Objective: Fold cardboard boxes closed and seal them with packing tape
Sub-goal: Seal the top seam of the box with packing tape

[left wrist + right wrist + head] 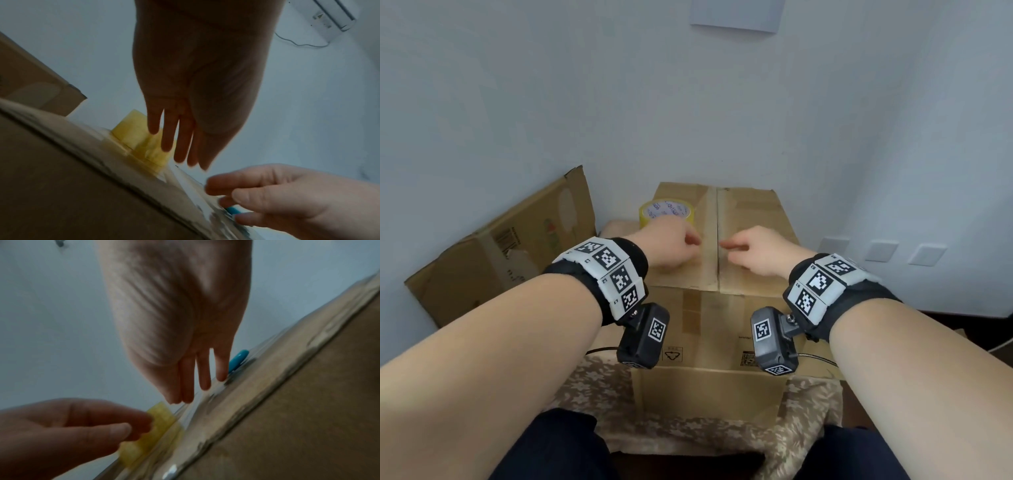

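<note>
The closed box (pixel 722 240) sits in front, a tape roll (pixel 666 214) on its far left. Left hand (pixel 671 245) and right hand (pixel 756 251), fingers straight and together, hover at the centre seam (pixel 717 219), holding nothing.

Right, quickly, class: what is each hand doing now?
Left hand: open, holding nothing, beside the tape roll.
Right hand: cannot tell; a blue thing shows by its fingers.
</note>
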